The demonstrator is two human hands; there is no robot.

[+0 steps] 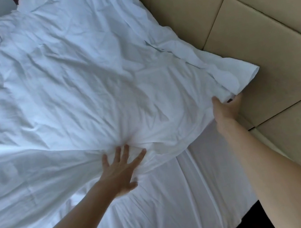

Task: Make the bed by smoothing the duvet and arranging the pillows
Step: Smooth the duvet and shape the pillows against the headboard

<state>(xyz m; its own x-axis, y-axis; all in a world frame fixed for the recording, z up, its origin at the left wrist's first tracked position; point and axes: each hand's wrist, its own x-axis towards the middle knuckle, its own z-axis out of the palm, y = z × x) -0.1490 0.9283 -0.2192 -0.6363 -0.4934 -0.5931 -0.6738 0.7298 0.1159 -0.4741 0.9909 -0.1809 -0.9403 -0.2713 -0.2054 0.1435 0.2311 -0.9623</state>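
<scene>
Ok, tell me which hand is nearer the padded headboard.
Right. The right hand grips the duvet corner right beside the headboard; the left hand presses the duvet farther away.

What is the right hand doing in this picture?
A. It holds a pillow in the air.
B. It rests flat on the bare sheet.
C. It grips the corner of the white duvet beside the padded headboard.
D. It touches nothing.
C: the right hand has its thumb and fingers curled round the corner of the duvet, close to the beige headboard.

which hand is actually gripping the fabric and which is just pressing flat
The right hand grips the duvet's corner by the headboard; the left hand only presses it, fingers spread.
</scene>
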